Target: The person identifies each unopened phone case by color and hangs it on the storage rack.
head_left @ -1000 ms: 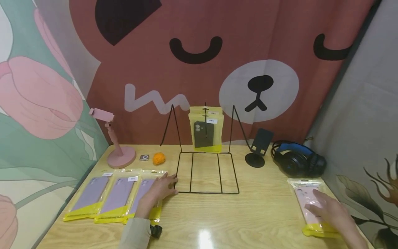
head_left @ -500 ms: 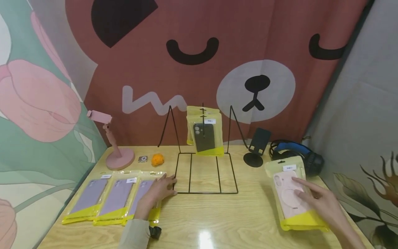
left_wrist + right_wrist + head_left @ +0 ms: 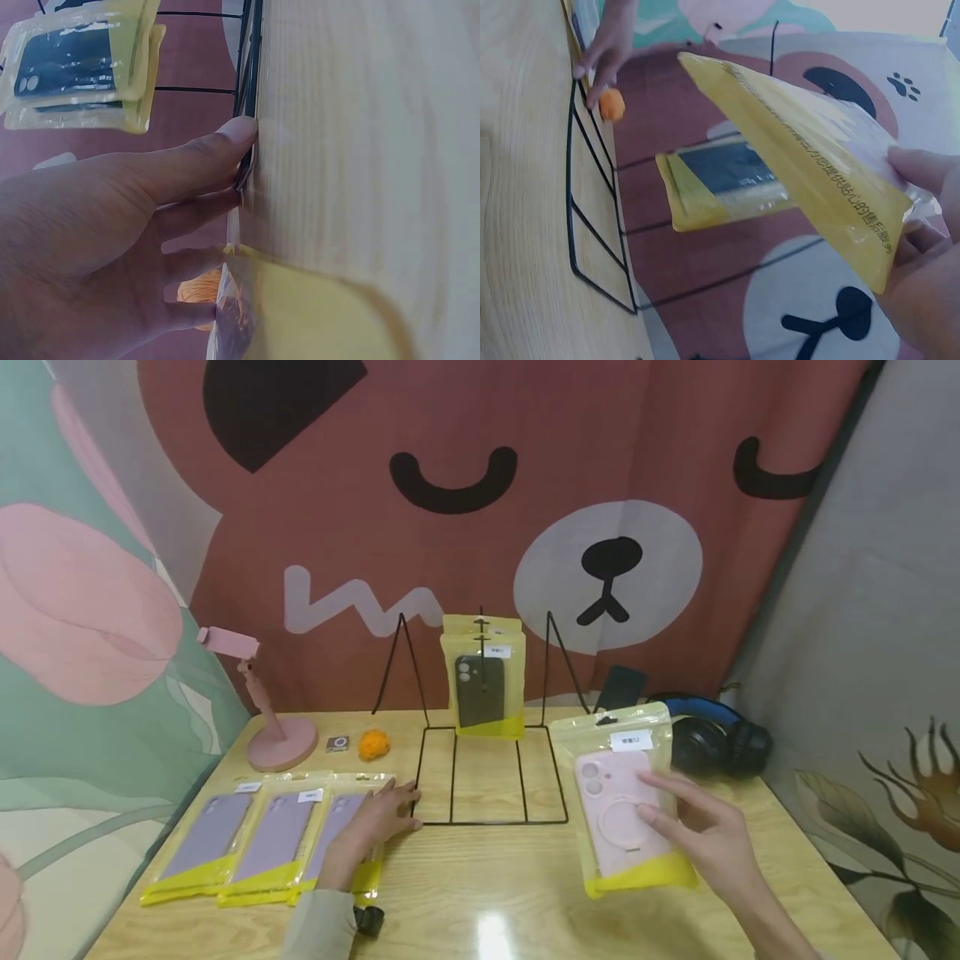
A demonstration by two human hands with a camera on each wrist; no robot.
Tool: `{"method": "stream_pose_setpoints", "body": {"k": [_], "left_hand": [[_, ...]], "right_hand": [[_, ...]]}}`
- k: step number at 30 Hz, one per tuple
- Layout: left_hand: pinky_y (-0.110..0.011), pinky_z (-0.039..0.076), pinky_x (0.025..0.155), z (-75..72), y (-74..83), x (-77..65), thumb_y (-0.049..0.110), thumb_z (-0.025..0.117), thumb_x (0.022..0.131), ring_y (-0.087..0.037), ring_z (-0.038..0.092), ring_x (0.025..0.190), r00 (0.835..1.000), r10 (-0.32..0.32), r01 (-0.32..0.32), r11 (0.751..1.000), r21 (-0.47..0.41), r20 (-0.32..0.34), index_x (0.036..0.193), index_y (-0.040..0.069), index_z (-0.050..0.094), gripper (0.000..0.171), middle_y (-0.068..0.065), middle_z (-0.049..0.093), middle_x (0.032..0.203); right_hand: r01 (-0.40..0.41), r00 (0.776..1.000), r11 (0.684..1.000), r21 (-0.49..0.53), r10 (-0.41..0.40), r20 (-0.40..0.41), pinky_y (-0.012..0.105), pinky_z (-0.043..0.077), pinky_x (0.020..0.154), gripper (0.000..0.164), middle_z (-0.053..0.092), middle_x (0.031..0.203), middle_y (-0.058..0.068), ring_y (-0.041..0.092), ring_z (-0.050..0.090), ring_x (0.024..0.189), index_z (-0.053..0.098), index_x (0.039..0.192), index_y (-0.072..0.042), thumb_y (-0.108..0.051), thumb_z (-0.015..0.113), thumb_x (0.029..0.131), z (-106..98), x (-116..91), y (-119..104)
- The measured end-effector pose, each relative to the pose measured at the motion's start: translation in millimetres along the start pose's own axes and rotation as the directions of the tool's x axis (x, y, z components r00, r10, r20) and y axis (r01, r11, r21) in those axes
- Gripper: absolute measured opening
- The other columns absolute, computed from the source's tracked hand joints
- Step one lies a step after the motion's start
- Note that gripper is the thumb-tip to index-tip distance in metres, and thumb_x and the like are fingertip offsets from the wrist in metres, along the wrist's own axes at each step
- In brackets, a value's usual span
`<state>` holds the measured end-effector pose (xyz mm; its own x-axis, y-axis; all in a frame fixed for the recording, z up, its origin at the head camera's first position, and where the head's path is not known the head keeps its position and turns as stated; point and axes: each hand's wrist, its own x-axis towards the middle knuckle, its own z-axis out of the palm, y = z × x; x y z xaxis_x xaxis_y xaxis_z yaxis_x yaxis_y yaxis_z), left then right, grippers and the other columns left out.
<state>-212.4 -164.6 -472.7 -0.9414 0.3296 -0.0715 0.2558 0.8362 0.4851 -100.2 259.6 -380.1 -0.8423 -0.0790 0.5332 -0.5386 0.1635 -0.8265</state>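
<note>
My right hand (image 3: 716, 839) holds a clear-and-yellow pouch with a pink phone case (image 3: 611, 777) in it, thumb in front, raised above the table at the right of the black wire rack (image 3: 491, 823). A white label sits near the pouch's top. At the rack's front left corner, my left hand (image 3: 381, 817) pinches the wire between thumb and index finger, as the left wrist view (image 3: 97, 217) shows. Pouches with dark phone cases (image 3: 480, 693) hang from the rack's middle hook. Three pouches with purple phone cases (image 3: 270, 837) lie at the left, the nearest partly under my left hand.
A pink lamp (image 3: 282, 743), a small square gadget (image 3: 337, 743) and an orange ball (image 3: 373, 744) stand behind the purple cases. At the back right are a dark phone stand (image 3: 621, 687), partly hidden by the raised pouch, and headphones (image 3: 701, 743).
My right hand has lifted the pink phone case's pouch off the table and carried it left towards the rack. The hanging pouches have swayed a little. My left hand has stayed on the rack.
</note>
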Motion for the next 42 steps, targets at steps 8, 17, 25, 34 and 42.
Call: {"method": "stream_pose_setpoints", "body": {"k": [8,17,25,34,42], "left_hand": [[-0.067,0.017,0.109,3.5,-5.3,0.5,0.024,0.075,0.083,-0.044,0.028,0.139,1.000,0.007,-0.007,1.000,0.027,-0.006,0.130,0.005,0.061,0.053,-0.015,0.046,0.145],[-0.066,0.016,0.109,-4.6,-3.6,8.7,0.024,0.074,0.084,-0.043,0.027,0.139,1.000,0.019,-0.019,0.999,0.028,-0.021,0.131,0.005,0.059,0.053,-0.014,0.044,0.146],[-0.064,0.015,0.111,-3.0,-2.5,7.7,0.026,0.074,0.084,-0.043,0.026,0.140,1.000,0.007,-0.007,1.000,0.003,-0.008,0.131,0.006,0.060,0.053,-0.012,0.045,0.146],[-0.066,0.019,0.108,2.9,-2.3,8.6,0.025,0.075,0.082,-0.044,0.030,0.137,0.999,0.040,-0.040,0.999,0.026,-0.019,0.128,0.004,0.061,0.052,-0.015,0.047,0.144],[-0.067,0.018,0.108,2.0,-1.5,5.0,0.024,0.075,0.082,-0.045,0.030,0.137,1.000,0.016,-0.016,1.000,0.017,-0.014,0.128,0.004,0.061,0.052,-0.016,0.047,0.144]], "right_hand": [[-0.028,0.999,0.998,0.061,0.029,-0.029,0.022,0.056,0.075,0.042,0.065,0.121,0.003,0.010,0.062,0.101,0.062,0.121,0.007,0.016,0.067,0.080,19,14,10],[-0.074,0.996,0.997,0.015,0.075,-0.054,0.023,0.056,0.068,0.041,0.064,0.121,0.001,0.009,0.062,0.094,0.064,0.123,0.001,0.006,0.070,0.083,29,39,26],[-0.097,0.990,0.995,-0.024,0.094,-0.104,0.020,0.055,0.067,0.041,0.063,0.122,0.002,0.008,0.059,0.087,0.065,0.123,-0.004,0.001,0.072,0.084,37,60,46],[-0.137,0.980,0.988,-0.076,0.124,-0.157,0.017,0.052,0.068,0.040,0.062,0.121,-0.005,0.006,0.062,0.085,0.064,0.126,-0.006,-0.008,0.071,0.087,37,91,66],[-0.085,0.976,0.996,-0.023,0.079,-0.201,0.017,0.032,0.042,0.034,0.048,0.070,-0.004,0.001,0.034,0.052,0.066,0.118,0.001,0.001,0.071,0.085,50,123,67]]}}
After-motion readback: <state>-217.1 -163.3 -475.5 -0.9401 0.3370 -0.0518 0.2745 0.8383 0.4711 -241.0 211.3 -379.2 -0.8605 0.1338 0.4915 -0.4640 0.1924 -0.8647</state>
